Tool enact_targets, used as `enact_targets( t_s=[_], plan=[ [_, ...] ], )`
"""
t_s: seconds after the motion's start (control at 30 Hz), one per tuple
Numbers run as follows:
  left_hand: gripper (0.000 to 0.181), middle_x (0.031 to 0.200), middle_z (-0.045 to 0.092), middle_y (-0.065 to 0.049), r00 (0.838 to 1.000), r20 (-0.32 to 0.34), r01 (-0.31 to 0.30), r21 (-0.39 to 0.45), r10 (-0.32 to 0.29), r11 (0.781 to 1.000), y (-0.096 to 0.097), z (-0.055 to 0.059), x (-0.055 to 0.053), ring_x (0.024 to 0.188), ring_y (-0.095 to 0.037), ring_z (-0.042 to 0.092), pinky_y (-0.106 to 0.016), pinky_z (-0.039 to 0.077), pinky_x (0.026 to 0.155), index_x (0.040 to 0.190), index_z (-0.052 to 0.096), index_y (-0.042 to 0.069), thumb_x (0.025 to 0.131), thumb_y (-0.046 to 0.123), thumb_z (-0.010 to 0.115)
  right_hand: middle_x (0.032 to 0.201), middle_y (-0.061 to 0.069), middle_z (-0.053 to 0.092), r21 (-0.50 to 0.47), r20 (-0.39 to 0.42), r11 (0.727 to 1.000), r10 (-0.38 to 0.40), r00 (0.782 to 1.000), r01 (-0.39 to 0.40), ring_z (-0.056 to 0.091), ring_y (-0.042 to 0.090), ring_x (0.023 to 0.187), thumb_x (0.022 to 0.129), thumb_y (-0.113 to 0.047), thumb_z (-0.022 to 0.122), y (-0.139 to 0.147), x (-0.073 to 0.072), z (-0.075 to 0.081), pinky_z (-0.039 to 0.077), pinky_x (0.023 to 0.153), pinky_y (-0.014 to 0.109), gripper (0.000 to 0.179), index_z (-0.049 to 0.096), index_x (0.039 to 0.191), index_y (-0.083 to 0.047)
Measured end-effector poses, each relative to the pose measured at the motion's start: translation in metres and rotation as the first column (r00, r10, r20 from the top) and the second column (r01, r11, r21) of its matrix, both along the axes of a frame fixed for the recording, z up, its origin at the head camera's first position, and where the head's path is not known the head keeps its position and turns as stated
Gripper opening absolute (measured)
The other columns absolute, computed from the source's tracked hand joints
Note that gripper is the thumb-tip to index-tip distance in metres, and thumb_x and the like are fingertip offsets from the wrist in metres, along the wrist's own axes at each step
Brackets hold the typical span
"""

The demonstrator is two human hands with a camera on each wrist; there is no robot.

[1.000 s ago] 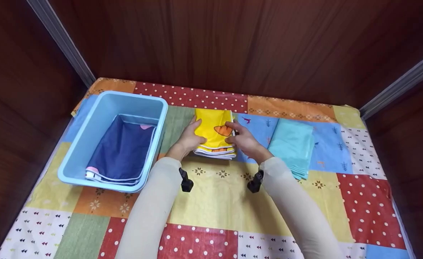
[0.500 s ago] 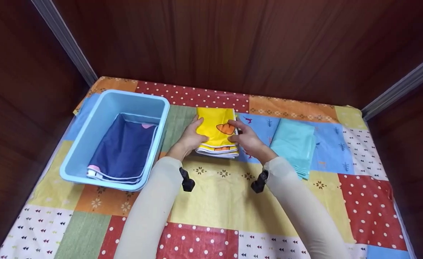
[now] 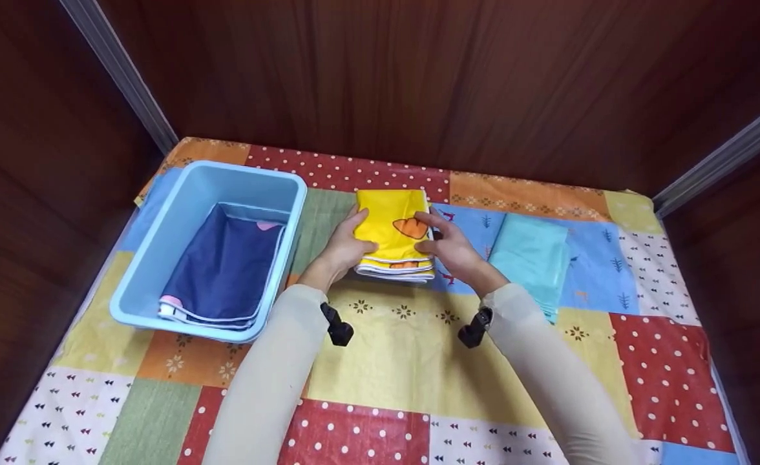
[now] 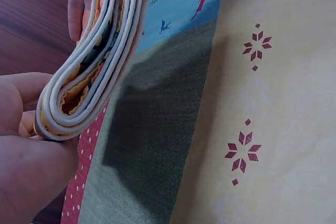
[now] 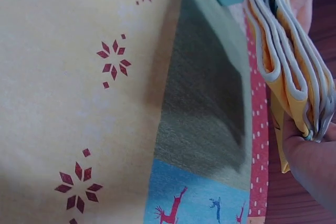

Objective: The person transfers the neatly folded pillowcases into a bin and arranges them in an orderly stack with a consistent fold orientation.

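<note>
A folded yellow cloth [image 3: 386, 223] with an orange print and white piped edges is held between both hands near the middle of the table. My left hand [image 3: 340, 250] grips its left side, thumb on top. On the right side my right hand [image 3: 456, 253] pinches it with thumb and fingers. Both wrist views show the stacked layers of the cloth [image 4: 97, 90] edge-on, above a dark shadow on the tablecloth, so it is off the surface. The fingers under the cloth are mostly hidden in the head view.
At the left stands a light blue plastic tub [image 3: 125, 294] with a folded navy cloth [image 3: 225, 268] inside. A folded turquoise cloth [image 3: 532, 252] lies right of the right hand. The patchwork tablecloth [image 3: 380, 352] meets dark wood panels [image 3: 367, 84] at the back and sides.
The yellow cloth and both hands have moved slightly to the right and farther back. The grip looks the same, and the whole head view has shifted a little.
</note>
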State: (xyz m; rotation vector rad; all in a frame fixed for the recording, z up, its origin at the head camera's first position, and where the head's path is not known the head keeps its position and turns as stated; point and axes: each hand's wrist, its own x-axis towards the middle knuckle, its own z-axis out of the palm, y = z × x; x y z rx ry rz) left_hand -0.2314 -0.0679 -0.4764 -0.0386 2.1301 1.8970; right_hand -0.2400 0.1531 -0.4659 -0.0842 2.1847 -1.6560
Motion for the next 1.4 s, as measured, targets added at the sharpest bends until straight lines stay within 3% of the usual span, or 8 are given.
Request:
enact_targets(
  t_s=[0.27, 0.5, 0.83, 1.07, 1.23, 1.4],
  plan=[
    [0.079, 0.172, 0.001, -0.002, 0.998, -0.038, 0.053, -0.033, -0.054, 0.998, 0.005, 0.007, 0.005, 0.156, -0.02, 0.002, -0.028, 0.039, 0.107, 0.161, 0.024, 0.003, 0.091, -0.013, 0.058, 0.171, 0.01, 0.01, -0.014, -0.02, 1.0, -0.002, 1.0, 0.002, 0.008, 0.029, 0.155, 0.096, 0.004, 0.057, 0.007, 0.002, 0.001, 0.023, 0.123, 0.042, 0.063, 0.04, 0.156, -0.005],
    [0.079, 0.172, 0.002, -0.002, 0.998, -0.043, 0.045, -0.014, -0.046, 0.999, 0.007, 0.011, 0.007, 0.155, -0.02, 0.007, -0.029, 0.036, 0.113, 0.16, 0.025, 0.003, 0.091, -0.014, 0.058, 0.163, 0.01, 0.031, -0.022, 0.02, 0.999, -0.031, 0.999, 0.031, 0.028, 0.028, 0.146, 0.096, 0.001, 0.06, 0.01, 0.007, 0.004, 0.03, 0.12, 0.04, 0.064, 0.041, 0.156, -0.01],
    [0.077, 0.172, 0.003, -0.001, 0.997, -0.053, 0.057, 0.005, -0.056, 0.998, 0.006, 0.014, 0.009, 0.155, -0.019, 0.006, -0.028, 0.044, 0.101, 0.16, 0.026, 0.003, 0.092, -0.015, 0.057, 0.161, 0.009, 0.035, -0.04, 0.001, 0.999, -0.017, 1.0, 0.017, 0.036, 0.027, 0.139, 0.097, 0.002, 0.059, 0.01, 0.013, 0.008, 0.037, 0.115, 0.04, 0.063, 0.041, 0.156, -0.01],
    [0.076, 0.172, 0.002, -0.002, 0.994, -0.073, 0.077, 0.006, -0.077, 0.997, 0.006, 0.018, 0.013, 0.155, -0.018, 0.004, -0.03, 0.034, 0.116, 0.16, 0.025, 0.003, 0.093, -0.014, 0.056, 0.162, 0.006, 0.035, -0.043, -0.002, 0.999, -0.02, 1.0, 0.02, 0.036, 0.025, 0.14, 0.097, 0.0, 0.06, 0.014, 0.018, 0.013, 0.036, 0.116, 0.04, 0.064, 0.041, 0.157, -0.013],
    [0.075, 0.172, 0.001, -0.004, 0.991, -0.101, 0.09, 0.02, -0.088, 0.996, 0.007, 0.02, 0.015, 0.155, -0.019, 0.003, -0.031, 0.032, 0.117, 0.16, 0.026, 0.001, 0.092, -0.014, 0.056, 0.163, 0.008, 0.032, -0.064, -0.037, 0.998, -0.003, 0.999, 0.001, 0.036, 0.026, 0.141, 0.096, 0.001, 0.06, 0.016, 0.022, 0.018, 0.033, 0.118, 0.041, 0.065, 0.04, 0.157, -0.01],
    [0.075, 0.172, 0.002, -0.006, 0.989, -0.117, 0.099, 0.024, -0.095, 0.995, 0.009, 0.024, 0.017, 0.155, -0.02, 0.005, -0.031, 0.031, 0.118, 0.159, 0.027, 0.0, 0.091, -0.014, 0.056, 0.163, 0.006, 0.034, -0.018, -0.039, 1.0, -0.006, 0.999, 0.005, 0.033, 0.025, 0.143, 0.097, -0.003, 0.062, 0.019, 0.026, 0.025, 0.03, 0.12, 0.042, 0.064, 0.041, 0.157, -0.014]
  ],
)
